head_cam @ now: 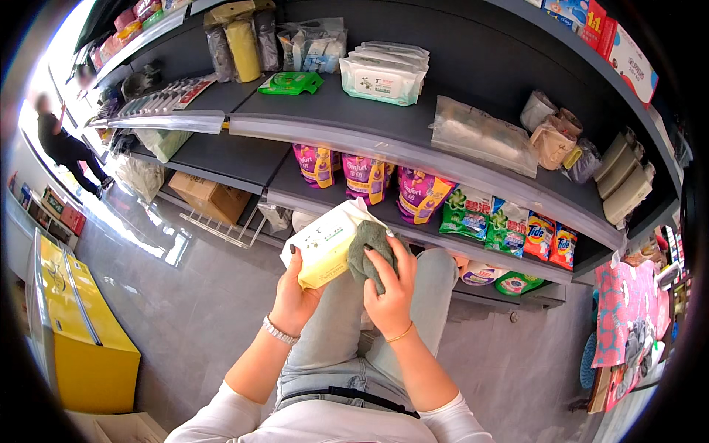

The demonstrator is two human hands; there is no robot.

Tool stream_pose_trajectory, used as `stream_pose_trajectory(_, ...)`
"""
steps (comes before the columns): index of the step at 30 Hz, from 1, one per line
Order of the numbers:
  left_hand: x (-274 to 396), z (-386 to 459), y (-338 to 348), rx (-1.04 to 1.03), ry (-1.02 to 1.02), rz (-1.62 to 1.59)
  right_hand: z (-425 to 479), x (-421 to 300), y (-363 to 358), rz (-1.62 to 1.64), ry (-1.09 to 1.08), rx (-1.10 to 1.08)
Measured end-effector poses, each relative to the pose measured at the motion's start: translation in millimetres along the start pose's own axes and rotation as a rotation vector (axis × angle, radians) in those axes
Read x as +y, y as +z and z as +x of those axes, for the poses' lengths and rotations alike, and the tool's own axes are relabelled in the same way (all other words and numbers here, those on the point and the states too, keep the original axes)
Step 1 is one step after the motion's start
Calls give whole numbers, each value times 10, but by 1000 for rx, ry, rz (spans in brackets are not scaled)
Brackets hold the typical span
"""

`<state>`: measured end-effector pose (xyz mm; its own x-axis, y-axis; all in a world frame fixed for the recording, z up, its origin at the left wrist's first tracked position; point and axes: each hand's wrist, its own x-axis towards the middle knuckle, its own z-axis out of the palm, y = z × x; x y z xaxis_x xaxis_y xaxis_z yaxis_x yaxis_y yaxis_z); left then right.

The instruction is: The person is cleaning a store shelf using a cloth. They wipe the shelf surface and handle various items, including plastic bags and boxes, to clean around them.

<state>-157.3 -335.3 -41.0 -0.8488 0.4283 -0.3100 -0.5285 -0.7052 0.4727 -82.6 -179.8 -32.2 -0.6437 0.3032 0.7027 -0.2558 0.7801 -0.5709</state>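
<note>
My left hand grips the near left end of a white and yellow soft pack of wipes, thumb on its top face. In my right hand is a dark green cloth, pressed against the right end of the pack. Both hands are above my lap, before the shelf unit. On the upper shelf stands a stack of white and pale green wipe packs, with a bright green pack lying to its left.
Purple detergent pouches and green washing powder bags line the shelf below. A cardboard box sits low at left. A yellow chest freezer stands on the left, and a person is far off by the bright doorway.
</note>
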Motion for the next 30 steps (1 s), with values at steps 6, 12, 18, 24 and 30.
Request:
stream_pose_trajectory(6, -115, 112, -128, -207, -231, -1, -450, -244, 284, -39, -309, -119)
stream_pose_trajectory(12, -66, 194, -132, -15, -137, 54, -231, 104, 95, -155, -262, -12)
stream_pose_trajectory(18, 144, 240, 36, 22, 58, 213, 93, 475, -127, -100, -27, 133)
stream_pose_trajectory(24, 597, 464, 511, -111, 430, 228, 800, 467, -135, -33, -171, 216)
stream_pose_trajectory(30, 1171, 1127, 882, -180, 567, 103, 1727, 523, -54, -157, -293, 194)
